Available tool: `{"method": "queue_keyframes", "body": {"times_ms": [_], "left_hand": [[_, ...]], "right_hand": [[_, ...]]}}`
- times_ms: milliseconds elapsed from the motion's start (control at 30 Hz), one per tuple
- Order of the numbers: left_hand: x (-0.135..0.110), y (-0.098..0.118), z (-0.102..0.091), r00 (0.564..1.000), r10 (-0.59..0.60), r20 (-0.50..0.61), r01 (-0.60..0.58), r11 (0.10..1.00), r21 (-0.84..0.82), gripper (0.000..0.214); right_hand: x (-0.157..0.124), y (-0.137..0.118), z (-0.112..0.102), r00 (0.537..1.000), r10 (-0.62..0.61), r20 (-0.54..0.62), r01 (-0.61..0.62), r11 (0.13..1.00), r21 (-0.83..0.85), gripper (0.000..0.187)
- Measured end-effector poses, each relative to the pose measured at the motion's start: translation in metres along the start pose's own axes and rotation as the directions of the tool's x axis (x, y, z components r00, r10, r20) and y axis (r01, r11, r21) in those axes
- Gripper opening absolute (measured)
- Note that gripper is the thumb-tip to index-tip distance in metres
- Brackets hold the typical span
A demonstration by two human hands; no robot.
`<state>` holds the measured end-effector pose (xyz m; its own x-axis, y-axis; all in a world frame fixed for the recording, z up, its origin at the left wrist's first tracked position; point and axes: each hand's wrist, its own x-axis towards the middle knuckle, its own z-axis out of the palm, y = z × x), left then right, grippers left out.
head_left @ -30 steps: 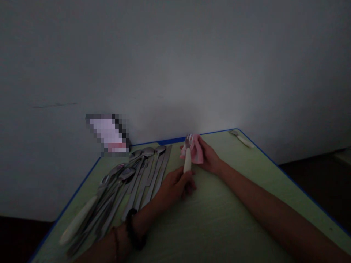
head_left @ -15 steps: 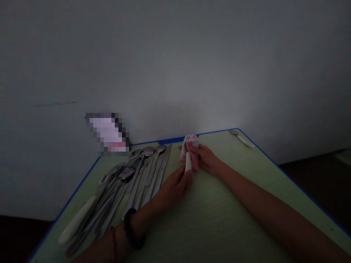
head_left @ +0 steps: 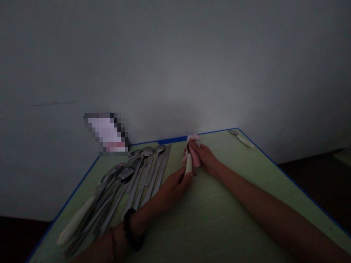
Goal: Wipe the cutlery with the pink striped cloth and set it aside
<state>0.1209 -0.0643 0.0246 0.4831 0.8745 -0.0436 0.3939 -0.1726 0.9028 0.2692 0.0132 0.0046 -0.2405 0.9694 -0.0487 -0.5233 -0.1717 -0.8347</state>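
Note:
My left hand (head_left: 177,182) is closed around the white handle of a fork (head_left: 188,164), which points up and away from me. A pink and white cloth (head_left: 194,153) is wrapped about the fork's head and hides it; slim tine-like strips showed there half a second ago. My right hand (head_left: 207,157) pinches the cloth around the metal part, thumb on the near side. Both hands are a little above the table, just right of a spread of metal cutlery (head_left: 148,151).
Spoons, knives and other pieces lie overlapping on the left of the green table (head_left: 219,219), one with a thick white handle (head_left: 76,221). A white-handled fork (head_left: 245,140) lies at the far right corner. A blurred-out device (head_left: 106,133) leans on the wall (head_left: 175,65) behind.
My right hand and the cloth have shifted slightly; the cloth is bunched differently and the tine-like strips no longer show. My left hand keeps its grip on the handle.

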Motion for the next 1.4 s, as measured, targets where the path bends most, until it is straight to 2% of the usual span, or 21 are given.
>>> {"method": "queue_keyframes", "body": {"times_ms": [67,167,267,400,500,600,700,933,1200,1400], "left_hand": [[-0.001,0.002,0.000,1.000,-0.019,0.022,0.020,0.999,-0.041,0.032],[-0.001,0.005,0.000,0.994,-0.081,0.072,0.090,0.989,-0.121,0.036],[-0.001,0.005,-0.001,0.991,-0.108,0.074,0.118,0.982,-0.144,0.036],[-0.001,0.003,-0.002,0.994,-0.085,0.065,0.093,0.987,-0.134,0.034],[-0.001,0.002,-0.001,0.996,-0.072,0.053,0.078,0.990,-0.116,0.034],[-0.001,0.005,0.000,0.994,-0.103,0.042,0.107,0.988,-0.114,0.033],[-0.002,0.009,0.001,0.993,-0.114,0.039,0.118,0.985,-0.123,0.034],[-0.004,0.009,0.000,0.991,-0.085,0.108,0.096,0.990,-0.099,0.033],[-0.005,0.008,0.001,0.990,-0.065,0.121,0.075,0.993,-0.086,0.033],[-0.003,0.006,0.004,0.998,-0.056,0.006,0.057,0.983,-0.177,0.035]], "right_hand": [[0.002,-0.002,0.000,0.999,0.014,-0.032,-0.011,0.995,0.102,0.040],[0.006,-0.006,-0.001,1.000,-0.009,-0.008,0.011,0.949,0.315,0.046],[0.008,-0.008,-0.003,1.000,0.003,-0.023,0.006,0.917,0.399,0.045],[0.008,-0.005,-0.005,0.999,0.033,-0.043,-0.017,0.945,0.327,0.038],[0.006,-0.001,-0.005,0.999,0.016,-0.044,-0.010,0.991,0.136,0.033],[0.002,0.001,-0.004,0.999,-0.051,0.006,0.051,0.999,-0.018,0.029],[-0.001,-0.001,-0.003,0.995,-0.057,0.078,0.062,0.996,-0.061,0.034],[-0.002,-0.001,0.001,0.995,-0.056,0.084,0.071,0.980,-0.184,0.038],[-0.005,0.002,0.003,0.996,-0.090,-0.014,0.084,0.965,-0.247,0.048],[0.001,-0.001,0.004,0.997,-0.072,-0.004,0.072,0.997,-0.010,0.051]]}}
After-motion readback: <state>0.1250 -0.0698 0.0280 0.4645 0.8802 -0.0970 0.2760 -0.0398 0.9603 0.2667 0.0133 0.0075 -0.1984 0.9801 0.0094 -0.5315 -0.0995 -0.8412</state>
